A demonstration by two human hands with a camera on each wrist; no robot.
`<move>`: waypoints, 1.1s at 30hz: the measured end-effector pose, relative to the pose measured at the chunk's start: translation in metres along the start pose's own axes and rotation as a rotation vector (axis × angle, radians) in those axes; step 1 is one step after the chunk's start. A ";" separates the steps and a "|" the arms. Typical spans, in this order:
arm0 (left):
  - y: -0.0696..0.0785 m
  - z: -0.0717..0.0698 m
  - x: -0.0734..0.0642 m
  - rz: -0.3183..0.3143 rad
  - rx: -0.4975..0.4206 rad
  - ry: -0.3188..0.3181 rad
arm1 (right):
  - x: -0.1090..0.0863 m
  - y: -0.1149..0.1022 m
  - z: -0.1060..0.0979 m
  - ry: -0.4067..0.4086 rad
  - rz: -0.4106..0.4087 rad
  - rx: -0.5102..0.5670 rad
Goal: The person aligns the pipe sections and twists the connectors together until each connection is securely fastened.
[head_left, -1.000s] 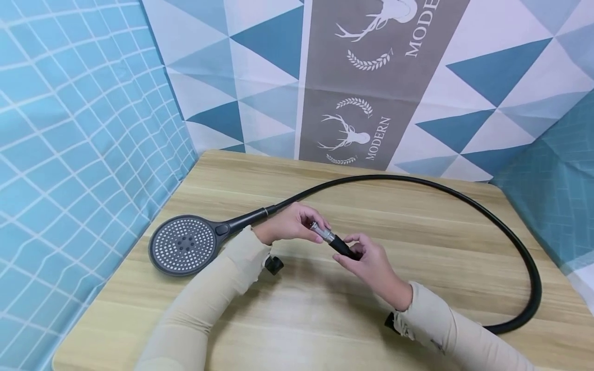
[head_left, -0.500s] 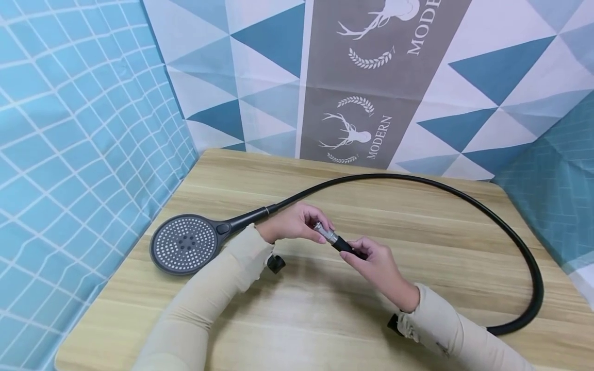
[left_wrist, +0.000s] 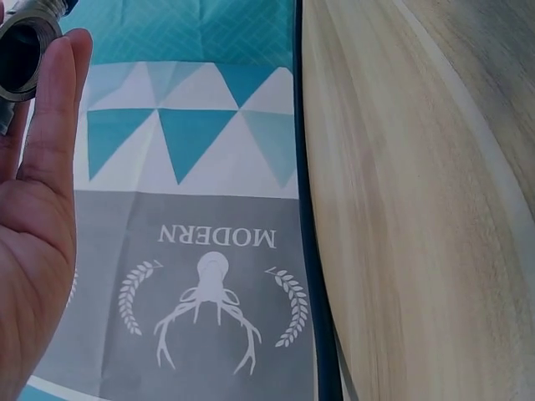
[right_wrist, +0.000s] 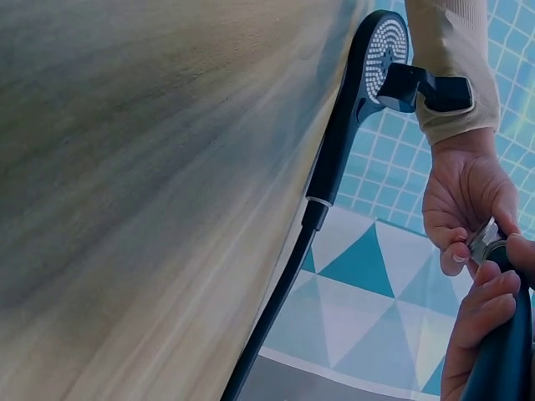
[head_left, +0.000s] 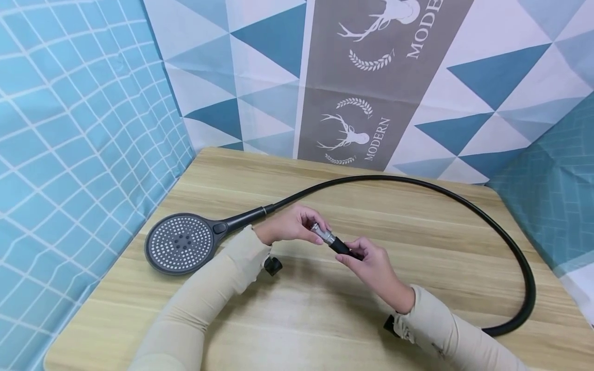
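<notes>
Over the middle of the table, my left hand pinches a silver metal hose fitting between thumb and fingers. Its round hollow end shows in the left wrist view. My right hand grips the black hose end just below that fitting, fingers curled round it. The two parts meet in line, tilted down to the right; whether they are screwed together I cannot tell. At the left lies a dark grey shower head, spray face up, its handle joined to the black hose.
The hose loops across the back of the wooden table and round the right side, passing under the right sleeve. A blue tiled sheet borders the left side, and a patterned backdrop stands behind.
Both hands keep their hold on the fitting and hose end. My right hand has drawn slightly closer round the hose end than a second ago. The head view has shifted a little.
</notes>
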State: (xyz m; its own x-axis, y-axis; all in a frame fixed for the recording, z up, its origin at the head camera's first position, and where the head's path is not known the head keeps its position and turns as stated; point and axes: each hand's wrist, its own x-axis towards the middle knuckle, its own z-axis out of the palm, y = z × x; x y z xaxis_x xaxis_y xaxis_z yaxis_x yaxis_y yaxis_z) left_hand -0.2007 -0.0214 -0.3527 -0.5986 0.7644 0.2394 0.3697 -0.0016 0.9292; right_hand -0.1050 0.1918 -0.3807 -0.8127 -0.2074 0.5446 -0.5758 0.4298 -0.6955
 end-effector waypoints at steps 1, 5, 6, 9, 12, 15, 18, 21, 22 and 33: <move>0.000 0.000 0.000 0.001 0.003 0.000 | 0.000 0.000 0.000 0.000 -0.004 0.010; 0.001 -0.002 0.001 -0.002 0.010 -0.004 | 0.001 -0.001 -0.001 -0.005 0.011 0.022; 0.001 -0.002 0.001 -0.002 0.011 -0.005 | 0.001 -0.001 -0.001 -0.005 0.020 0.021; 0.002 -0.003 0.002 -0.004 0.008 -0.009 | 0.001 -0.003 -0.001 -0.008 0.046 0.022; 0.002 -0.002 0.002 -0.005 0.002 -0.012 | 0.002 -0.004 -0.002 -0.007 0.039 0.027; 0.002 -0.002 0.002 -0.004 -0.006 -0.012 | 0.001 -0.004 -0.001 0.001 0.017 0.036; 0.002 -0.001 0.002 -0.002 -0.017 -0.007 | 0.001 -0.004 -0.002 0.007 0.014 0.032; 0.001 -0.001 0.003 -0.001 -0.029 -0.003 | 0.001 -0.005 -0.002 0.000 0.034 0.021; 0.001 0.000 0.002 -0.001 -0.031 -0.002 | 0.001 -0.005 -0.003 -0.005 0.044 0.020; -0.003 0.000 0.005 -0.013 -0.029 0.005 | 0.004 -0.003 -0.004 -0.066 0.209 0.001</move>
State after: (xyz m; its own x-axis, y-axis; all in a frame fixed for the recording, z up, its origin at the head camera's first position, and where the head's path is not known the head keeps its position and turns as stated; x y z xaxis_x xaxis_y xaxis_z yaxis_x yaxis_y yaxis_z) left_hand -0.2048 -0.0177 -0.3546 -0.6071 0.7610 0.2288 0.3410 -0.0106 0.9400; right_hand -0.1068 0.1936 -0.3744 -0.9184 -0.1711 0.3567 -0.3943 0.4683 -0.7907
